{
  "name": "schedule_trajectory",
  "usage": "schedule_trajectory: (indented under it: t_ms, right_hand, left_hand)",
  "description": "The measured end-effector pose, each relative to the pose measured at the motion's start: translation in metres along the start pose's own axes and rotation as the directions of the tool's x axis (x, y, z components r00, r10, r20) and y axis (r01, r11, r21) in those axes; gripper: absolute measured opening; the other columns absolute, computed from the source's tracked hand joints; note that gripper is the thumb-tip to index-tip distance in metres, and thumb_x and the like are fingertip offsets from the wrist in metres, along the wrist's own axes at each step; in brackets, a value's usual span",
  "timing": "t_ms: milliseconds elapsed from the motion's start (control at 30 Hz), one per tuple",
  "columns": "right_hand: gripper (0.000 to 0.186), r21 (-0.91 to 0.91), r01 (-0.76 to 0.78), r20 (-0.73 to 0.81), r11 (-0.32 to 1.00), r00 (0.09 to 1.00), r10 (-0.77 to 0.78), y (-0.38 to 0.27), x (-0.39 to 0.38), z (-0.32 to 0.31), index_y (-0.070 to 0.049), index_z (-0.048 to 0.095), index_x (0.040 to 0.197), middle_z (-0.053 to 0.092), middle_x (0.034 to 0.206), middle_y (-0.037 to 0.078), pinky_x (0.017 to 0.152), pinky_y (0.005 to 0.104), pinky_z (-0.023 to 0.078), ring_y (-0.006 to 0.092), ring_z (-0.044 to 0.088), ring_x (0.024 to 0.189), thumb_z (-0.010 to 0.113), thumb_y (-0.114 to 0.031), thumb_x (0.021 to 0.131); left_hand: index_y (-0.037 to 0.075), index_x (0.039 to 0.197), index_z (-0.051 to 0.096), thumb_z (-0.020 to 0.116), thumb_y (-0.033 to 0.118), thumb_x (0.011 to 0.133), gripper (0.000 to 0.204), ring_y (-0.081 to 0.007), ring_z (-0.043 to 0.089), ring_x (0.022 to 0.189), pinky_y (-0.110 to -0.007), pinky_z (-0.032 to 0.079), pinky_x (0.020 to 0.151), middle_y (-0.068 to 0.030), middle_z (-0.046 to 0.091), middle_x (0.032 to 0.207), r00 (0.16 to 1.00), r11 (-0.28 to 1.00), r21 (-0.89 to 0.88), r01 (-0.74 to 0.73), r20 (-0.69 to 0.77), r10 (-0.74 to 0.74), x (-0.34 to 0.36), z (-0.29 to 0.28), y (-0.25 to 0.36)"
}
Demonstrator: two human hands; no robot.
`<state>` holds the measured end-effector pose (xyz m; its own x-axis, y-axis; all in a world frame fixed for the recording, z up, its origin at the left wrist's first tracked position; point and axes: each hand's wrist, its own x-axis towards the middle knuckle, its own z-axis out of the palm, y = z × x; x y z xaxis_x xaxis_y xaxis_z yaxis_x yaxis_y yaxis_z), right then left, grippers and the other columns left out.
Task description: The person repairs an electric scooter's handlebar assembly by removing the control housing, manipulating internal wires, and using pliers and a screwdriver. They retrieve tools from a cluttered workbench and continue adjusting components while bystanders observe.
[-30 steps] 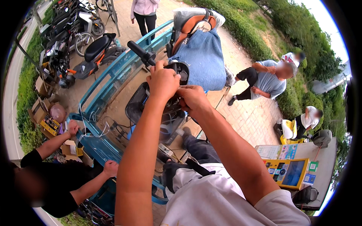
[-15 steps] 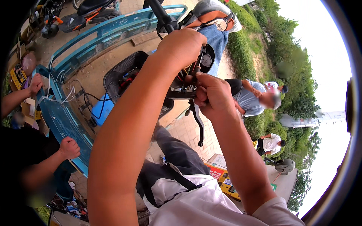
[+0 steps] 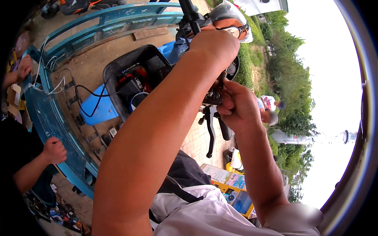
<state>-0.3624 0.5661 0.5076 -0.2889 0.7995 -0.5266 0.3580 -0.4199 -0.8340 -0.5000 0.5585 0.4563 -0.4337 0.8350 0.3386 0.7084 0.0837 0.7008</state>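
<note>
Both my hands work at the handlebar of an electric bike or scooter. My left hand (image 3: 216,44) reaches over the dark round instrument housing (image 3: 233,69), its fingers hidden behind the back of the hand. My right hand (image 3: 241,103) is closed, thumb and fingers pinched by a small dark part beside the housing. What exactly it grips I cannot make out. A black brake lever (image 3: 211,135) hangs just below the right fingers. The black handlebar grip (image 3: 188,10) sticks out beyond my left hand.
A black basket (image 3: 112,80) holding red and black tools stands left of my left forearm, by a blue box (image 3: 96,108) with a black cable. Blue cart rails (image 3: 75,47) curve around it. Another person's hands (image 3: 54,150) rest at the cart's left edge. A yellow cabinet (image 3: 232,192) stands below.
My view has shifted, and both hands now appear farther right. More of the basket shows. The instrument housing's wires are now mostly hidden; the right hand keeps its pinch.
</note>
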Motion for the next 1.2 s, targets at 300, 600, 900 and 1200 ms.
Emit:
schedule_trajectory:
  t_ms: [300, 600, 900, 1200]
  right_hand:
    - [0.021, 0.001, -0.010, 0.064, 1.000, 0.998, 0.010, 0.000, 0.005, -0.006, 0.007, 0.062, 0.093, 0.044, 0.057, 0.000, 0.044, 0.0267, 0.029, 0.0095, 0.037, 0.045, 0.059, -0.013, 0.093]
    - [0.028, -0.077, -0.011, 0.037, 0.997, 0.999, 0.014, -0.002, -0.006, -0.002, 0.005, 0.064, 0.096, 0.036, 0.050, -0.003, 0.043, 0.0239, 0.025, 0.0088, 0.032, 0.044, 0.054, -0.021, 0.096]
    - [0.027, -0.077, -0.023, 0.021, 0.997, 0.999, 0.025, -0.003, -0.002, -0.008, 0.005, 0.065, 0.093, 0.038, 0.048, -0.002, 0.042, 0.0248, 0.026, 0.0098, 0.033, 0.041, 0.055, -0.020, 0.095]
    - [0.022, -0.044, -0.008, -0.026, 0.999, 1.000, 0.007, -0.003, 0.000, -0.004, 0.004, 0.065, 0.093, 0.047, 0.053, 0.001, 0.040, 0.0253, 0.029, 0.0095, 0.039, 0.041, 0.062, -0.018, 0.092]
  left_hand:
    - [0.015, 0.104, 0.072, 0.059, 0.004, 0.077, 0.032, -0.0318, 0.069, 0.089, -0.042, 0.055, 0.075, -0.0145, 0.069, 0.099, 1.000, 1.000, 0.015, -0.025, 0.018, 0.025, -0.002, -0.007, -0.002]
    - [0.017, 0.128, 0.061, 0.058, 0.006, 0.086, 0.044, -0.0322, 0.064, 0.101, -0.042, 0.052, 0.084, -0.0152, 0.065, 0.110, 0.981, 0.993, -0.075, -0.092, 0.162, 0.103, 0.009, -0.003, -0.005]
    - [0.029, 0.120, 0.068, 0.051, 0.005, 0.085, 0.045, -0.0299, 0.067, 0.097, -0.041, 0.053, 0.085, -0.0119, 0.070, 0.107, 0.976, 0.999, 0.022, 0.046, 0.214, -0.050, 0.028, 0.000, 0.008]
    - [0.031, 0.119, 0.068, 0.056, 0.010, 0.085, 0.041, -0.0286, 0.067, 0.098, -0.042, 0.054, 0.083, -0.0089, 0.070, 0.108, 0.958, 0.997, 0.001, 0.081, 0.275, -0.078, 0.033, -0.009, 0.010]
